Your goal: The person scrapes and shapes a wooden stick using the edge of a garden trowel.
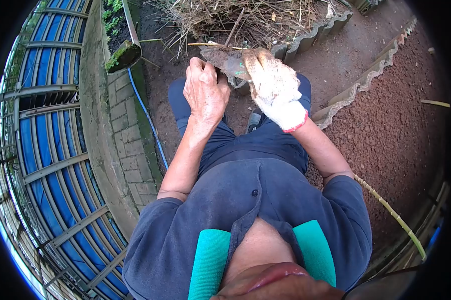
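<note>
A flat, dark piece caked with soil [230, 64], with small green marks on it, is held up between my hands above the knees. My left hand [205, 92] is bare, its fingers curled closed at the left end of the piece; the fingertips are hidden. On my right hand [274, 85] is a white knitted glove with a red cuff, brown with dirt over the fingers. Those gloved fingers are closed on the right end of the piece. Soil covers too much of it to tell its exact kind.
Dry straw [245, 20] lies ahead, edged by a corrugated sheet [313, 37]. To the right, another wavy edging [353, 95] borders reddish loose soil [385, 135]. A blue hose [148, 115] runs along the brick path [128, 135]. A bamboo stick [393, 215] lies at the lower right.
</note>
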`<state>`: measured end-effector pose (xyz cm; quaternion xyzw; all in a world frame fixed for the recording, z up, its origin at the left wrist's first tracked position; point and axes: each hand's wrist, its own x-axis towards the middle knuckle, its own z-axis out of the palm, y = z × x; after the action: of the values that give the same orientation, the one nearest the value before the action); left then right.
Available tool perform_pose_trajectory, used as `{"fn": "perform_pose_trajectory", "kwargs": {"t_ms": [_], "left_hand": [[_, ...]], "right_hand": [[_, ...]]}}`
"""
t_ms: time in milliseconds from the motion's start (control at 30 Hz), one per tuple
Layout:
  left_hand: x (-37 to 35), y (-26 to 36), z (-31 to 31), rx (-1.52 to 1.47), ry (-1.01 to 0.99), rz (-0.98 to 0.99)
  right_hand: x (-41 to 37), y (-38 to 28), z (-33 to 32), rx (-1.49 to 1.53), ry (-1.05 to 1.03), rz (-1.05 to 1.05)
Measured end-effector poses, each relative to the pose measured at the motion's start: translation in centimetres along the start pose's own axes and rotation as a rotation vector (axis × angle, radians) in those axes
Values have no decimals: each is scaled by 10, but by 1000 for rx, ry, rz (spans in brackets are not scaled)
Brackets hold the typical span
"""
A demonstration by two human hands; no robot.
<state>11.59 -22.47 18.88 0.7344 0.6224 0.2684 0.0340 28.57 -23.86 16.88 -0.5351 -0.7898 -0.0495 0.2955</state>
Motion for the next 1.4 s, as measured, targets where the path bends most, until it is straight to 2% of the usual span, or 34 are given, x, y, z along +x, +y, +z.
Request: {"fn": "perform_pose_trajectory", "kwargs": {"t_ms": [100,300,400,500,533,567,633,700,733,800,867,967,1033,1067,1167,1200,1300,1333,1400], "left_hand": [[2,2,-1,-17,1,-18],[12,-1,-3,23,32,17],[11,-5,-6,-41,-31,4],[5,2,-20,48,-122,-17],[1,-2,-21,69,-148,-4],[-2,-3,-18,57,-151,-4],[-7,-1,-12,35,-168,-5],[-4,8,-7,24,-196,15],[-2,11,-7,37,-185,37],[-4,13,-8,63,-164,69],[-11,9,-8,-73,-209,-20],[-15,9,-9,-215,-249,-114],[-16,2,-4,-262,-288,-134],[-17,-5,5,-294,-240,-69],[-8,0,4,-277,-286,-24],[-6,1,5,-265,-278,-1],[1,-1,5,-271,-220,48],[-1,-4,8,-272,-193,77],[-4,-9,13,-262,-167,99]], "right_hand": [[5,7,5,33,79,-34],[13,2,17,9,31,45],[14,12,17,-67,101,-46],[8,47,34,-219,149,49],[14,64,41,-258,257,95],[12,77,41,-202,144,237],[12,69,38,-122,273,132],[10,30,16,-59,161,-69],[12,27,14,-179,202,-108],[15,43,26,-96,274,27],[15,67,47,-63,351,148],[12,78,30,357,302,295],[13,62,4,1039,91,633],[17,56,-4,1378,-37,802],[31,52,-12,1518,-172,844],[33,49,-10,1562,-115,854],[32,59,14,1617,-283,1061],[28,63,26,1655,-248,1041],[21,66,26,1718,-314,1047]]}}
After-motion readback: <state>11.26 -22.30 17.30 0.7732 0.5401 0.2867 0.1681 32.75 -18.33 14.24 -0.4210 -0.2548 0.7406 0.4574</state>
